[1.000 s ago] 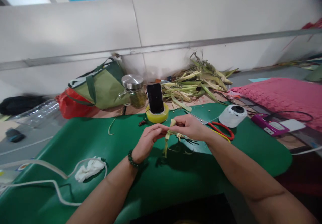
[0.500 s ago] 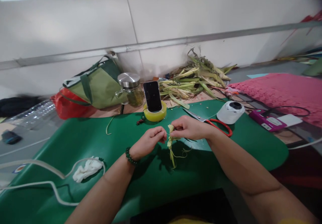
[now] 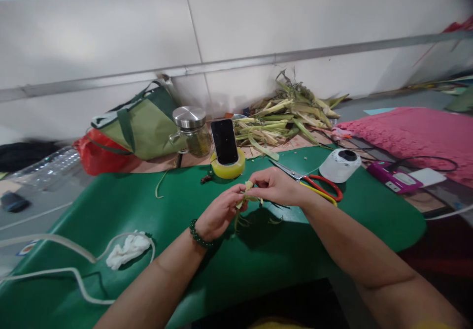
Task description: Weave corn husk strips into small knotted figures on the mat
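Above the green mat, a small pale-green corn husk piece (image 3: 249, 186) is pinched between my two hands, its thin strips hanging below. My left hand (image 3: 221, 211), with a dark green bead bracelet at the wrist, is closed on the lower left side of it. From the right, my right hand (image 3: 275, 186) pinches near its top with thumb and forefinger. Scissors (image 3: 320, 188) with red and yellow handles lie just beyond the right wrist. Next to them lies a white thread spool (image 3: 336, 167).
At the back is a heap of corn husks (image 3: 288, 110). A phone (image 3: 224, 142) leans in a yellow tape roll (image 3: 229, 170), by a lidded glass jug (image 3: 194, 139). White tissue (image 3: 128, 250) and a pale cable (image 3: 79, 282) lie left; a purple device (image 3: 393, 176) sits right.
My left hand has moved right and taken hold of the corn husk piece. The hanging strips have swung left. The right hand stays in nearly the same place.
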A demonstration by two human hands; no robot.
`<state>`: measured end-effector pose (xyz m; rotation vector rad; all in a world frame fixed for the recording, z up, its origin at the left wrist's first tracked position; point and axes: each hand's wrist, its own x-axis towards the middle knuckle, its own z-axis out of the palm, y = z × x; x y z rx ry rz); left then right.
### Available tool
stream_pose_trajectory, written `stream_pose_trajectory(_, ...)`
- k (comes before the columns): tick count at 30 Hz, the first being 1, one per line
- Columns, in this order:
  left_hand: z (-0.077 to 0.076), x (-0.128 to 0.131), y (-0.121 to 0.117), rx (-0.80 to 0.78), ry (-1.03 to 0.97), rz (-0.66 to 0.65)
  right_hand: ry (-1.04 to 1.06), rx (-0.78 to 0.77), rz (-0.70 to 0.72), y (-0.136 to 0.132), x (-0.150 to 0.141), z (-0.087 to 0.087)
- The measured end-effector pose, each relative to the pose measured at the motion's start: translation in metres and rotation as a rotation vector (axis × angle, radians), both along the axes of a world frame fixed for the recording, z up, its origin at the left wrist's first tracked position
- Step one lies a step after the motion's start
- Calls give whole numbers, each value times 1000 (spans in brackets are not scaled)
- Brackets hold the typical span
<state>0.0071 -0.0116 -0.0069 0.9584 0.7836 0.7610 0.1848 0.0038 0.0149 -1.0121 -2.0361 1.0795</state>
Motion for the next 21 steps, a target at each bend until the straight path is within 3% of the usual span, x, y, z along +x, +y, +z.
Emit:
stream_pose_trajectory(7, -1, 3, -5, -58, -75, 92, 18, 96, -70, -6, -6, 4)
stream_pose_trajectory(12, 4, 9, -8, -30, -82, 161, 49, 133, -48, -7, -5, 1)
stream_pose_trajectory(16, 2, 9, -8, 63, -3, 172, 68, 149, -22, -9, -7, 2)
stream_pose_trajectory(21, -1, 6, -7, 287, 193, 139, 70, 170, -14, -11, -9, 2)
